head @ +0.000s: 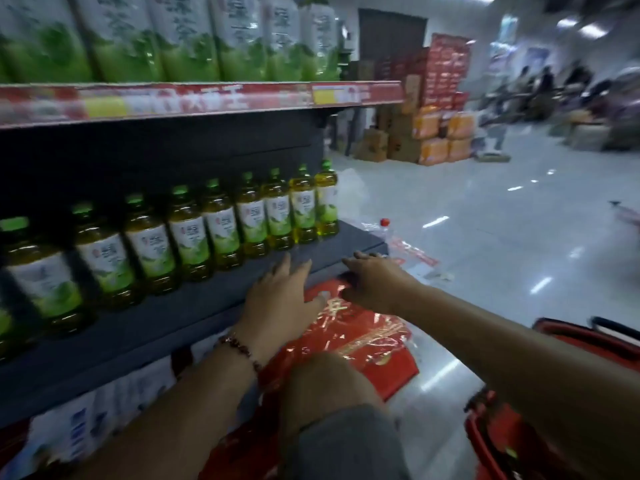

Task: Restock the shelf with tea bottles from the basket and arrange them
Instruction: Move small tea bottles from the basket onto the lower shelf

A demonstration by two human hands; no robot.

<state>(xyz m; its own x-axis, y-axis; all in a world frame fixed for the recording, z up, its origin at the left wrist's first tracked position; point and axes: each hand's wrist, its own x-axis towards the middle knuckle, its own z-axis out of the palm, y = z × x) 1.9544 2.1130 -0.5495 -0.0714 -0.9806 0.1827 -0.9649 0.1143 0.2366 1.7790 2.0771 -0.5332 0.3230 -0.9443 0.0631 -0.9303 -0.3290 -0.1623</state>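
A row of several green-capped tea bottles (221,233) with green and white labels stands along the dark shelf (166,317). My left hand (280,296) lies over the shelf's front edge with fingers straight and holds nothing. My right hand (370,278) rests at the shelf's right front corner, fingers relaxed, also holding nothing. Bare shelf surface runs in front of the bottle row. The red basket (495,427) sits low at the right, partly behind my right arm; its contents are hidden.
Larger green tea bottles (180,39) fill the shelf above, behind a red price strip (207,98). A red wrapped pack (356,337) lies on the floor below the shelf. Stacked cartons (429,133) stand at the aisle's far end, with people beyond. My knee (329,393) is in front.
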